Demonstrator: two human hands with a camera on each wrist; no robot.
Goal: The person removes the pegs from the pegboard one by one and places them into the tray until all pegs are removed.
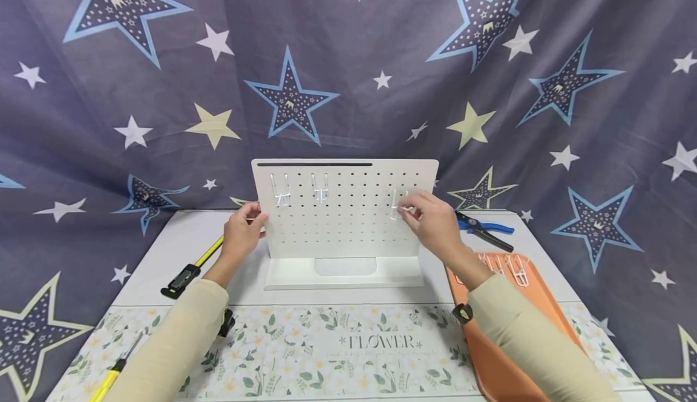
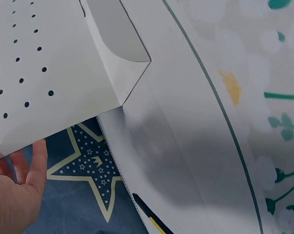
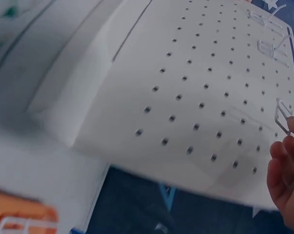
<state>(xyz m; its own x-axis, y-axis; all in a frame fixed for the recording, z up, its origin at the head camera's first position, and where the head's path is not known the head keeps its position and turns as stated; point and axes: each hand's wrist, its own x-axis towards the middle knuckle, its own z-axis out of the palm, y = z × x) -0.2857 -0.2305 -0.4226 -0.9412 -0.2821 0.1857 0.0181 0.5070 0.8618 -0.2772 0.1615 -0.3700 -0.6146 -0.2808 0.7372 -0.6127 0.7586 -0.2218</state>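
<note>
A white pegboard (image 1: 348, 227) stands upright on its base in the head view. At its left edge my left hand (image 1: 241, 232) grips the board, thumb in front and fingers reaching behind; the left wrist view shows those fingers (image 2: 38, 163) at the board's edge. My right hand (image 1: 435, 223) pinches a white wire hook (image 1: 394, 206) against the upper right part of the board. In the right wrist view this hook (image 3: 282, 116) lies at the holes between thumb and fingers. Two similar hooks, a left one (image 1: 281, 198) and another (image 1: 320, 194), hang at the upper left.
On the right an orange tray (image 1: 512, 362) carries several white hooks (image 1: 517, 269), partly behind my right forearm. Blue-and-black pliers (image 1: 484, 230) lie behind it. To the left are a black-and-yellow tool (image 1: 185, 278) and a yellow-handled screwdriver (image 1: 111, 376). A star-patterned curtain (image 1: 348, 111) hangs behind.
</note>
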